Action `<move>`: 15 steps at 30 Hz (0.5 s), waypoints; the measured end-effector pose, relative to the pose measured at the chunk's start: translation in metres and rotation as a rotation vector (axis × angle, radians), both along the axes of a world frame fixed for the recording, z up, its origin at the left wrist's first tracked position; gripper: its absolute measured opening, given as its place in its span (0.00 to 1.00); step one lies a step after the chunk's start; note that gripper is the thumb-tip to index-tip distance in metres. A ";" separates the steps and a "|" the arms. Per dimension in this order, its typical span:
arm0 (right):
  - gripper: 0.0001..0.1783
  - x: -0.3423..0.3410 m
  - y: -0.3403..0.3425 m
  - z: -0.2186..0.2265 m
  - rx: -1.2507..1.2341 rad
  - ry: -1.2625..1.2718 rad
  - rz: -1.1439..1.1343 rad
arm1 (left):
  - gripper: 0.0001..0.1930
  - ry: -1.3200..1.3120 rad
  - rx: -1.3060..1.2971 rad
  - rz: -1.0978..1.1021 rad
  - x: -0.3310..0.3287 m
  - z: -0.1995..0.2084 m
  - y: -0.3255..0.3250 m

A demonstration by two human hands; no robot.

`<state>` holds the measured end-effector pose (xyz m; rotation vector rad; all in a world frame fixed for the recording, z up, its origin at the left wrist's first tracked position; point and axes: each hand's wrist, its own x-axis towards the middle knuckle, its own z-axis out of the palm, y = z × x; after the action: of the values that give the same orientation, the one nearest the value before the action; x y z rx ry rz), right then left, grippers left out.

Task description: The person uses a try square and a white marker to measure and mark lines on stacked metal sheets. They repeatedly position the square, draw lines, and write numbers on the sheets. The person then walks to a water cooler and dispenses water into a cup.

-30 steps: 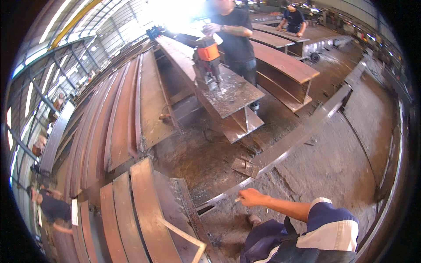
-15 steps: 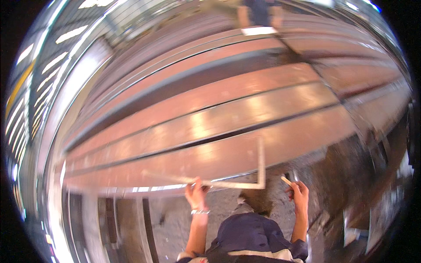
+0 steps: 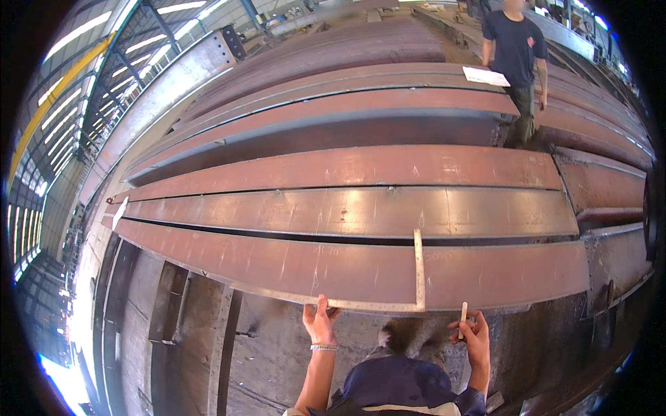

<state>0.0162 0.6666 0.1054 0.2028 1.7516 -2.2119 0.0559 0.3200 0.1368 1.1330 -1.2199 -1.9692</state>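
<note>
Fingers of left hand [image 3: 320, 326] are partly curled, closed on the long leg of the L-shaped square [image 3: 378, 305]; can't tell how tightly. Right hand [image 3: 476, 340] is mostly closed, pinching a pale stick [image 3: 464, 312] that points away from the body, just right of the square's corner. Square sits on the nearest rusty beam [image 3: 361, 270]: long leg along near edge, short leg across top. Co-worker [image 3: 517, 52] stands far right beside a white sheet [image 3: 485, 76].

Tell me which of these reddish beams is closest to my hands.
The front beam: a pale L-shaped ruler lies along its near edge, with your left hand on it. The other beams lie farther back or off to the right.
</note>
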 end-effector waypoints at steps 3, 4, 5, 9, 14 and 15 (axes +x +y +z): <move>0.30 -0.031 0.011 0.006 -0.012 -0.001 0.078 | 0.20 0.060 -0.025 0.044 -0.003 0.000 0.015; 0.30 -0.040 0.018 0.006 -0.020 -0.011 0.105 | 0.20 0.057 -0.028 0.074 -0.003 -0.001 0.022; 0.31 -0.050 0.024 0.005 -0.037 -0.012 0.124 | 0.21 0.034 -0.017 0.103 -0.003 -0.002 0.029; 0.25 -0.077 0.050 -0.003 -0.044 0.015 0.124 | 0.22 0.034 0.007 0.172 0.001 -0.013 0.057; 0.14 -0.119 0.069 -0.014 0.072 -0.008 0.028 | 0.22 0.036 0.017 0.254 0.002 -0.023 0.081; 0.12 -0.126 0.070 -0.016 0.074 -0.007 0.024 | 0.21 0.014 0.030 0.276 0.002 -0.023 0.085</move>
<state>-0.1103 0.7366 0.0893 0.2043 1.8241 -2.1293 0.0582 0.4049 0.1134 1.2285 -0.9706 -1.7886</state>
